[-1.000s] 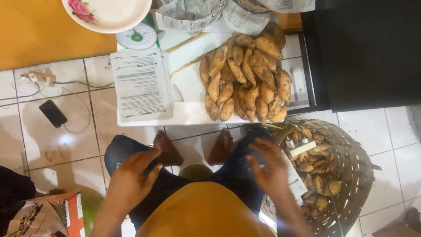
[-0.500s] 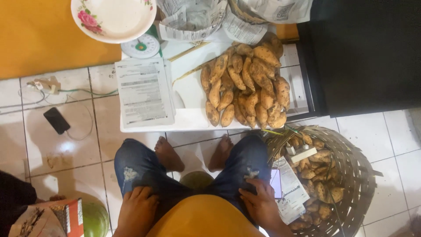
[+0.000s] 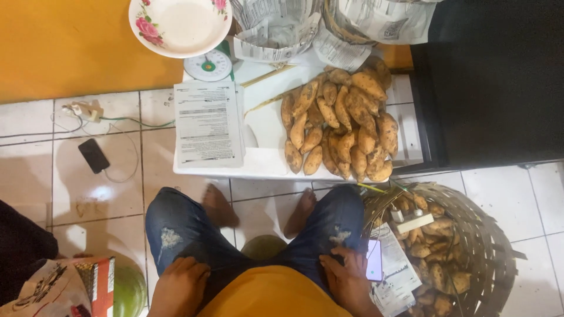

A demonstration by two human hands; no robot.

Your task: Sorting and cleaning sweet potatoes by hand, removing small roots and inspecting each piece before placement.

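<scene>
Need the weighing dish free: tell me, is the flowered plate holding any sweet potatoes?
No: the flowered plate is bare, and the sweet potatoes lie heaped on the white board.

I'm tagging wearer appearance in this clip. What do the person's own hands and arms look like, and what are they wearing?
Both the left hand and the right hand are bare: no gloves, and no rings, watch or bracelet show. The forearms are uncovered, with no sleeve reaching the wrists. The person wears a mustard-yellow top and faded blue jeans with frayed rips at the knees.
</scene>
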